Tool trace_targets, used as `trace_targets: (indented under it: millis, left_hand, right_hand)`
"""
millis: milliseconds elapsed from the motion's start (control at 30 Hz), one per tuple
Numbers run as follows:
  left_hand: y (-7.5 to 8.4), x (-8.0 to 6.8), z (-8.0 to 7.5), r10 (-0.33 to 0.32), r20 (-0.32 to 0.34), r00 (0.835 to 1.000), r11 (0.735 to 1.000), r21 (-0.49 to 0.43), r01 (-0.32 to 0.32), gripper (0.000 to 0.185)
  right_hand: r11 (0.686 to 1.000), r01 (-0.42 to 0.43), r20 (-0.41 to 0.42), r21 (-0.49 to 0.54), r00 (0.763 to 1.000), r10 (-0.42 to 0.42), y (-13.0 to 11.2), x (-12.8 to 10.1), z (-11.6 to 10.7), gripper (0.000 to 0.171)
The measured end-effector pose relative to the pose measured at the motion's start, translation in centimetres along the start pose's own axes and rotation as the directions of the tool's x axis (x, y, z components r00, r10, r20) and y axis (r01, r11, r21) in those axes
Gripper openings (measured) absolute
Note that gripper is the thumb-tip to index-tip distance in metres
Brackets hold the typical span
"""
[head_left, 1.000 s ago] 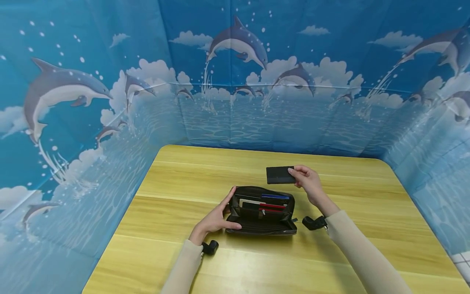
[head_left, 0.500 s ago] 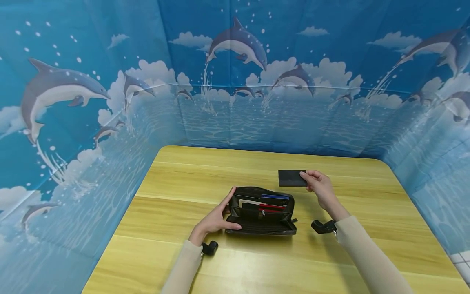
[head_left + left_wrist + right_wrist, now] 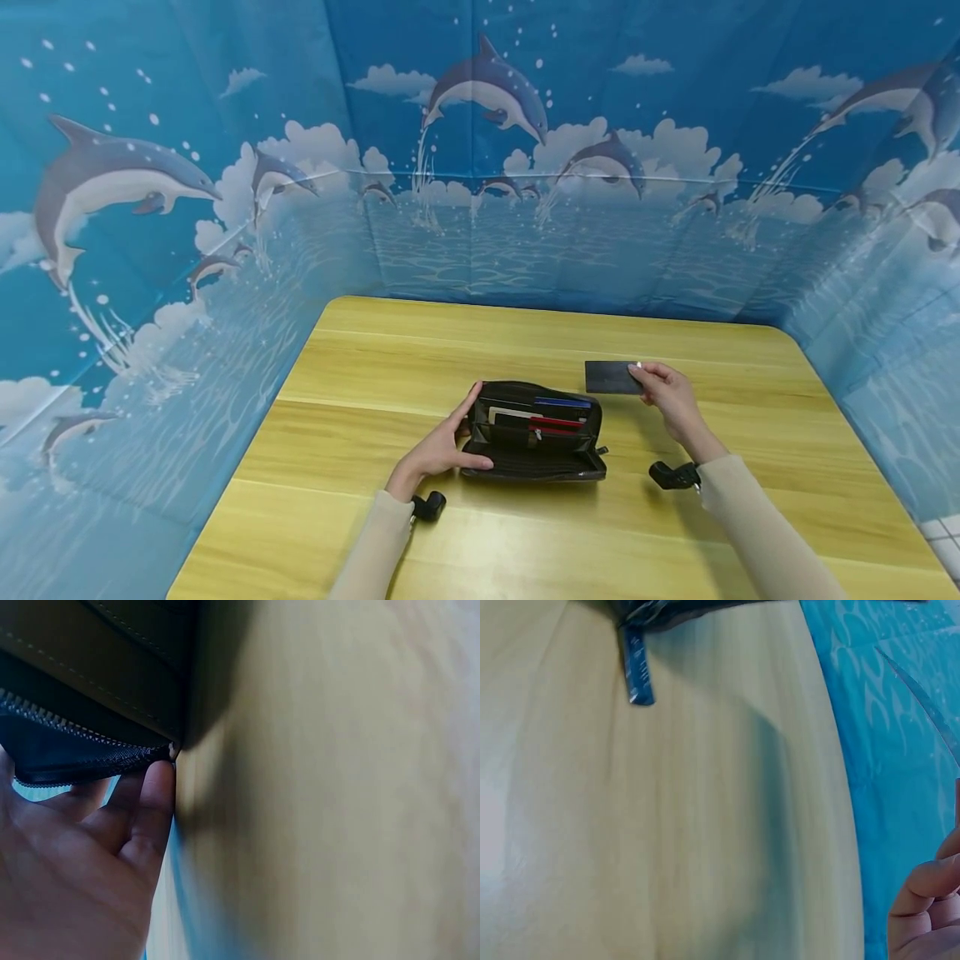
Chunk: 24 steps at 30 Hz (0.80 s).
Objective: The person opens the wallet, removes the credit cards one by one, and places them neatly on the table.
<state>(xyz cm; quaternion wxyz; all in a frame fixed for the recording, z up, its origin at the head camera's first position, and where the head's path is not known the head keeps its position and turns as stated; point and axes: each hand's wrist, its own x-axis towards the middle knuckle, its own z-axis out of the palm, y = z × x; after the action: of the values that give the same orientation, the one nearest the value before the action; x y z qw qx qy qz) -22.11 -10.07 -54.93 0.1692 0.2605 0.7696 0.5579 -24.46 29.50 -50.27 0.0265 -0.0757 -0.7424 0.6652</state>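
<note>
A black zip-around wallet (image 3: 525, 471) lies spread apart on the table, with several cards in its slots, among them a blue card (image 3: 562, 402) and a red card (image 3: 555, 425). My left hand (image 3: 442, 446) grips the wallet's left end, thumb on the near flap and fingers at the far side. In the left wrist view, fingertips touch the zipper's end. Off the wallet's far right corner, a black card (image 3: 609, 377) is pinched by its right edge in my right hand (image 3: 671, 404), above the table. The right wrist view catches only that card's thin edge (image 3: 919, 701) and some curled fingers (image 3: 922, 900).
The wooden table (image 3: 360, 358) has rounded far corners. A blue dolphin-print curtain (image 3: 525, 250) hangs around its far side and both sides. The wallet's zipper pull (image 3: 602, 450) sticks out at its right end. A black wrist camera (image 3: 673, 475) sits on my right wrist.
My right hand has carried the black card to the right and somewhat nearer to me, and the card's tilt has shifted slightly. The left hand and the wallet stay put.
</note>
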Motion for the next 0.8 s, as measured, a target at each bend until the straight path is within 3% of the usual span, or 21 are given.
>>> trace_targets:
  millis: [800]
  left_hand:
    - [0.5,-0.2,0.1,-0.021,-0.001,1.000,1.000,-0.002,0.021,0.113]
  right_hand:
    - [0.987,-0.076,0.006,-0.141,0.997,0.077,2.6,-1.2,-2.2,0.041]
